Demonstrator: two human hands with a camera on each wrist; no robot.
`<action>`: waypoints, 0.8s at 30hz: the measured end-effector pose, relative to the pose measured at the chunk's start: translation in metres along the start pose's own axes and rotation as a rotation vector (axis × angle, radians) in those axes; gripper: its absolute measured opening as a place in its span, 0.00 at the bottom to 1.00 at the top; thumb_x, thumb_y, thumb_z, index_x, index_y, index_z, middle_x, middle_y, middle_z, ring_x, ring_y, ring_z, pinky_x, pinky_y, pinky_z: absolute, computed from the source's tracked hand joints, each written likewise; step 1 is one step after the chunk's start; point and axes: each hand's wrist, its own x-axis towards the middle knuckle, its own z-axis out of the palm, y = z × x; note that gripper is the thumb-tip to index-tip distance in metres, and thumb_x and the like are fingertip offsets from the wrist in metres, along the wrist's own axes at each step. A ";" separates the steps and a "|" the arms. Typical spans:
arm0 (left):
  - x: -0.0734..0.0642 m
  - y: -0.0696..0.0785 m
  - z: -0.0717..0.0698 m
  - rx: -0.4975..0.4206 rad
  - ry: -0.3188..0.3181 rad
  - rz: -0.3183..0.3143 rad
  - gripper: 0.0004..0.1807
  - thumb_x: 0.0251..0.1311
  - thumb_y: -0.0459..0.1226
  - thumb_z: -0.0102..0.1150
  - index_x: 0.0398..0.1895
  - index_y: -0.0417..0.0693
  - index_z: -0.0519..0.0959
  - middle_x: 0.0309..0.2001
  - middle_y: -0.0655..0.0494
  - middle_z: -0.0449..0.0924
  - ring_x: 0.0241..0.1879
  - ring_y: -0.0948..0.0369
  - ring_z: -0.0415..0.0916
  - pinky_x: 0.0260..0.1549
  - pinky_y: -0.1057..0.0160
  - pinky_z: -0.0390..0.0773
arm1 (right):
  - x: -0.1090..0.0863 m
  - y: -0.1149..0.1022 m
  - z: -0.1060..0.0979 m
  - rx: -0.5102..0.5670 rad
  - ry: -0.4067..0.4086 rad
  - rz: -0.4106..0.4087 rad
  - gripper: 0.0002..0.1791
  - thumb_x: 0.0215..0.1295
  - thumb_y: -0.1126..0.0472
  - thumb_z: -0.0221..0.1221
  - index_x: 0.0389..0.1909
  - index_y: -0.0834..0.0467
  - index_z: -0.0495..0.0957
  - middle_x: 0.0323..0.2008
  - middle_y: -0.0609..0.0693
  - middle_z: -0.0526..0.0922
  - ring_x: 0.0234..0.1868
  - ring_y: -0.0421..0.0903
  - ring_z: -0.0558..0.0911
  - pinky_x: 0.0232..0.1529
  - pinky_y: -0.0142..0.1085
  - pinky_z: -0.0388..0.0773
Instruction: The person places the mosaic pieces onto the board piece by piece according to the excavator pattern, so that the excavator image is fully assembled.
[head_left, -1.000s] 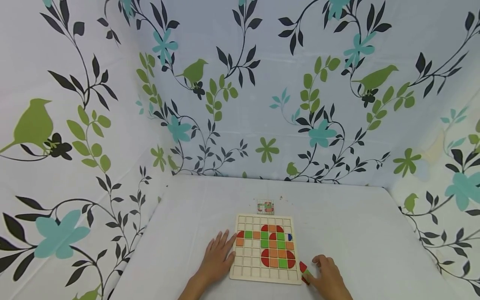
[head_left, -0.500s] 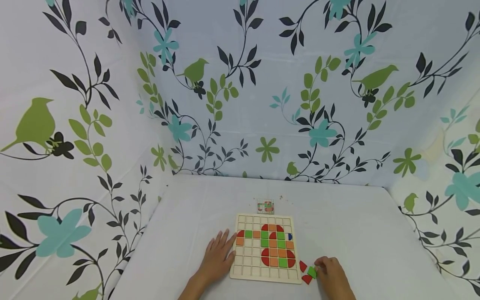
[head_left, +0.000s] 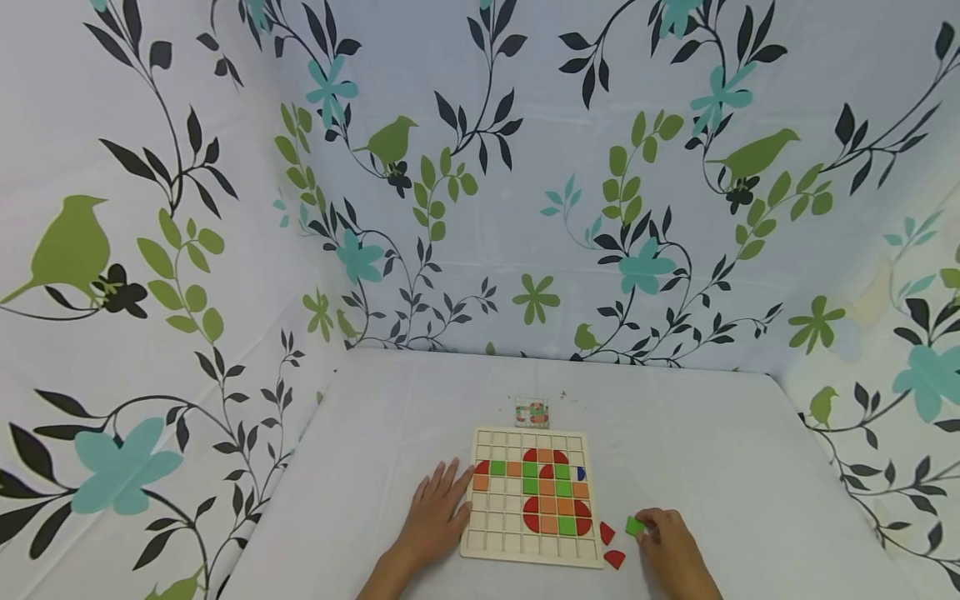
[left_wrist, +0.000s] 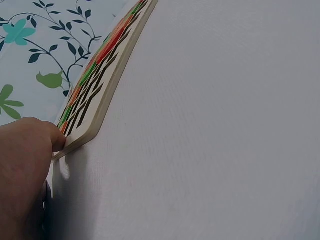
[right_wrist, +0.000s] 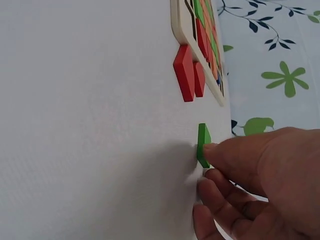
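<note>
A pale wooden grid board [head_left: 491,543] lies on the white table, partly filled with red, orange and green tiles. My left hand [head_left: 433,517] rests at its left edge, fingers straight and spread; in the left wrist view the thumb [left_wrist: 58,137] touches the board's side. Right of the board, my right hand [head_left: 670,546] pinches a green square tile [head_left: 634,526] at the table surface. The right wrist view shows the thumb against that green tile [right_wrist: 201,144], with the fingers partly hidden behind. Two red quarter-round tiles [head_left: 615,559] lie between the board and my right hand.
Behind the board lies a small printed pattern card [head_left: 532,413]. A blue half-round mark [head_left: 581,474] shows near the board's right edge. A patterned cloth with leaves and birds [head_left: 535,208] rises at the back and sides of the table.
My right hand has drawn the green tile to the right and slightly back from the red tiles, which were bunched with it earlier and now lie apart. My left hand has stayed still.
</note>
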 end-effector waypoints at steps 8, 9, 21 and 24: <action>-0.002 0.002 0.000 -0.002 0.007 -0.006 0.32 0.79 0.48 0.49 0.83 0.57 0.63 0.84 0.46 0.54 0.84 0.41 0.46 0.78 0.31 0.47 | 0.008 0.003 0.003 0.030 0.014 -0.009 0.18 0.65 0.66 0.69 0.54 0.66 0.80 0.47 0.57 0.77 0.41 0.47 0.77 0.47 0.44 0.84; -0.002 0.002 -0.001 -0.003 0.008 -0.005 0.32 0.79 0.48 0.49 0.83 0.56 0.63 0.84 0.46 0.54 0.84 0.41 0.47 0.78 0.31 0.47 | 0.010 0.004 0.004 0.025 0.022 -0.014 0.17 0.66 0.67 0.69 0.53 0.65 0.80 0.46 0.57 0.77 0.42 0.47 0.77 0.48 0.45 0.85; -0.002 0.002 -0.003 -0.001 0.011 0.009 0.31 0.79 0.48 0.49 0.82 0.55 0.64 0.83 0.43 0.56 0.83 0.39 0.49 0.77 0.30 0.49 | 0.050 -0.014 0.010 0.027 0.076 -0.116 0.13 0.71 0.68 0.63 0.55 0.65 0.79 0.47 0.57 0.76 0.46 0.49 0.77 0.53 0.49 0.82; -0.002 0.002 -0.002 -0.001 0.014 0.011 0.31 0.79 0.47 0.49 0.82 0.54 0.64 0.83 0.43 0.56 0.83 0.39 0.49 0.77 0.30 0.49 | 0.059 -0.021 0.010 0.030 0.093 -0.136 0.13 0.72 0.68 0.63 0.55 0.67 0.78 0.47 0.59 0.76 0.46 0.50 0.77 0.53 0.49 0.82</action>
